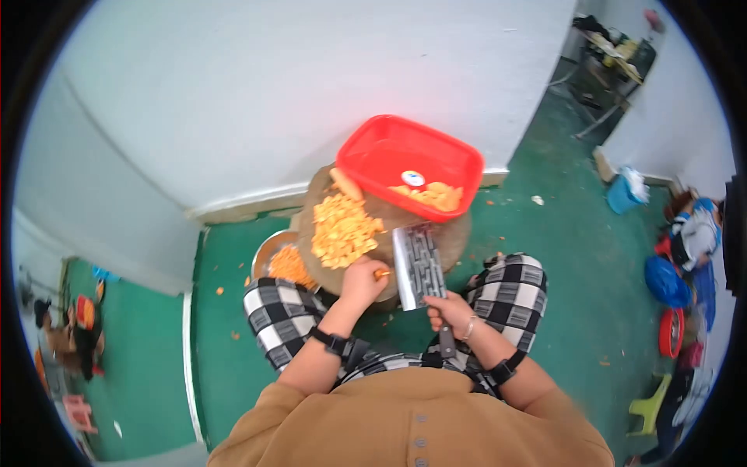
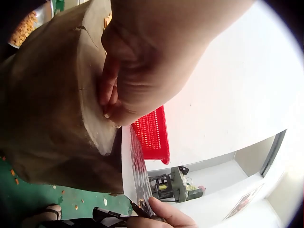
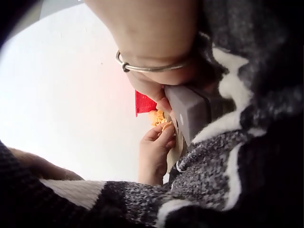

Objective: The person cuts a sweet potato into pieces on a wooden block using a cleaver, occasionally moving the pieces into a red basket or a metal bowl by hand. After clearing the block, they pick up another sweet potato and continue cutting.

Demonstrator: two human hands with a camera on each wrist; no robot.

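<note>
My left hand (image 1: pixel 363 283) pinches a small orange piece (image 1: pixel 380 274) at the near edge of the round wooden block (image 1: pixel 454 239). In the right wrist view the same hand (image 3: pixel 154 154) holds the piece between thumb and fingers. My right hand (image 1: pixel 454 312) grips a wide cleaver (image 1: pixel 420 265) by its grey handle (image 3: pixel 187 109), blade over the block's right side. A pile of chopped orange pieces (image 1: pixel 342 232) lies on the block's left, with a larger orange piece (image 1: pixel 345 184) behind it. In the left wrist view the blade (image 2: pixel 133 164) stands below my left hand (image 2: pixel 142 71).
A red basket (image 1: pixel 405 159) with orange slices rests on the block's far side, near the wall. Left of the block stands a metal bowl (image 1: pixel 268 247) of chopped pieces. Scraps dot the green floor (image 1: pixel 560 233); my checkered knees flank the block. A blue bin (image 1: pixel 622 194) is farther right.
</note>
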